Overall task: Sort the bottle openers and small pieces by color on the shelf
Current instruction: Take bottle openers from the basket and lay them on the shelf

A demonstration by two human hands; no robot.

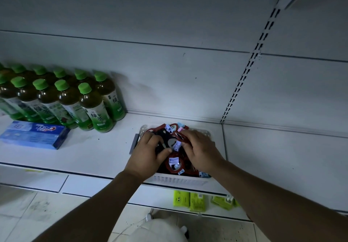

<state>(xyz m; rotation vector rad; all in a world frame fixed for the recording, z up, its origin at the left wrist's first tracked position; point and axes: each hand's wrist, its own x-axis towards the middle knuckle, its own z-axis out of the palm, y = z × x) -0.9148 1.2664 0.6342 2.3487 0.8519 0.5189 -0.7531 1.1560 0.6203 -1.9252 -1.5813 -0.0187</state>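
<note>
Both hands at work in one mixed basket: sorting scarcely begun.

The left hand [146, 152] curls thumb and fingers round a black opener [165, 138]; the right hand [200, 150] pinches a red opener [181, 137] near the pile's far side. Red and black openers lie tangled with pale blue and pink small pieces [173, 161] inside the white basket [175, 180] on the shelf [94, 147] — no separate colour groups are visible, so nearly all the separation appears to remain. Green tea bottles [94, 108] and a toothpaste box [35, 134] stand to the left.
</note>
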